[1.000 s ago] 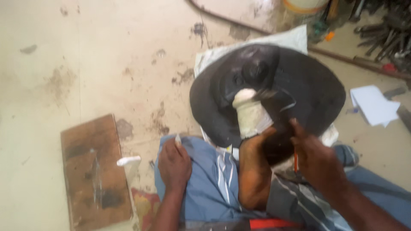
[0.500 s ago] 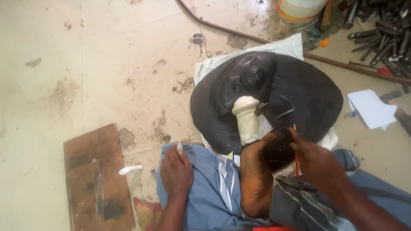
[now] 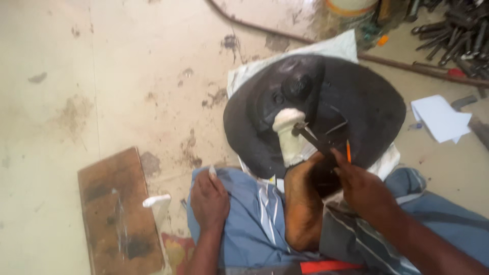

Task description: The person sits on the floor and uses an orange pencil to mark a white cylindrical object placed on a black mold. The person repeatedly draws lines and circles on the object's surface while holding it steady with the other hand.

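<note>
right hand grips a dark metal tool on the black rubber piece. left hand rests open on the knee. rubber looks floppy, so pin its edge.

A single head-worn camera looks steeply down from close above at the stained pale concrete floor and the seated person's lap; no second view.

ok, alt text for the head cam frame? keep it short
A person seated on a stained concrete floor pins a large black rubber piece under a bare foot with a white-wrapped toe, while the right hand holds a dark metal tool against it. The left hand rests on the blue-clothed knee beside a wooden board.
</note>
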